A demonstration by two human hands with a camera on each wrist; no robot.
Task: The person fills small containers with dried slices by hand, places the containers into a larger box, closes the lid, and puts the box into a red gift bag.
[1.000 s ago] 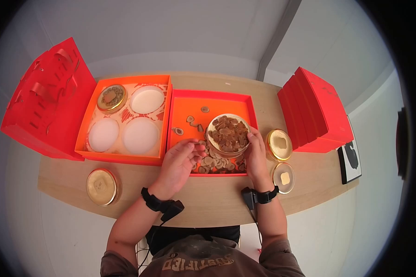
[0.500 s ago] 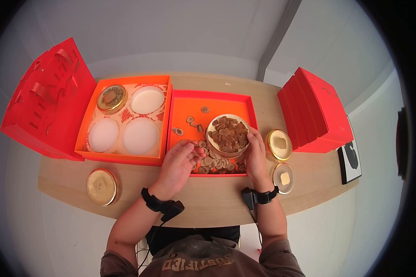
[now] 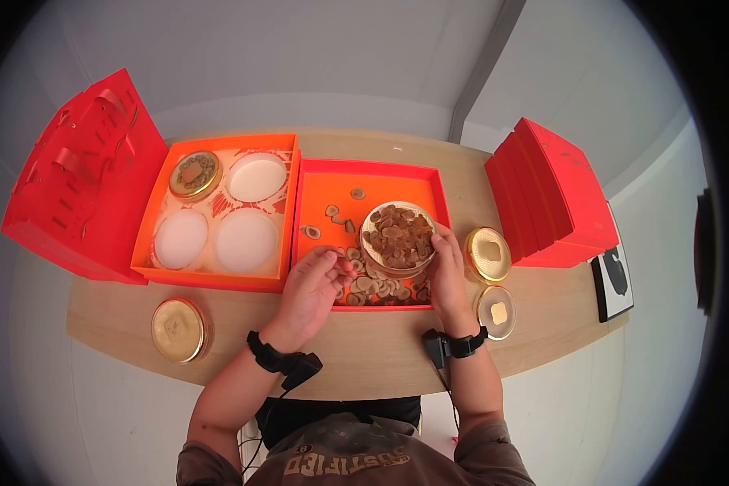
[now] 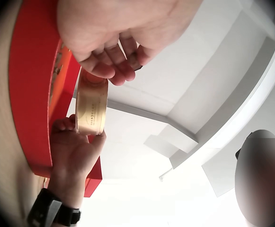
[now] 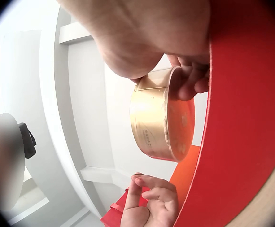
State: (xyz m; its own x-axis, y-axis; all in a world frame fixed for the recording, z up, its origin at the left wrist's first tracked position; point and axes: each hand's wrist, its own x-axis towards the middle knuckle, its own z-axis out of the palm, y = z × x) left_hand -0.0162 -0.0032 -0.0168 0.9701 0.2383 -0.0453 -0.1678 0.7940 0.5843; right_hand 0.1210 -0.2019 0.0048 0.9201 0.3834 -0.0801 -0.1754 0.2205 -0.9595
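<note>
My right hand point(image 3: 449, 275) grips a round, gold-sided tub point(image 5: 149, 118) by its right side, above the front of a shallow red-orange box point(image 3: 368, 176). Brown dried slices point(image 3: 398, 235) fill the tub. To its left, my left hand point(image 3: 308, 287) pinches a small dark slice point(image 4: 136, 64) between thumb and finger, its other fingers loosely bent. Paler dried slices point(image 3: 373, 285) lie heaped in the box below the tub, and several single ones point(image 3: 332, 211) are scattered toward its back and left.
An orange box point(image 3: 294, 211) with round wells holds one slice-filled jar point(image 3: 194, 176). Gold-topped containers stand at right point(image 3: 488, 255), near right point(image 3: 496, 313) and front left point(image 3: 178, 328). Red bags point(image 3: 85, 174) stand left; a stack of red boxes point(image 3: 547, 194) stands right.
Almost nothing differs. The tub stays in my right hand, and my left hand keeps its pinch beside it with only slight finger shifts.
</note>
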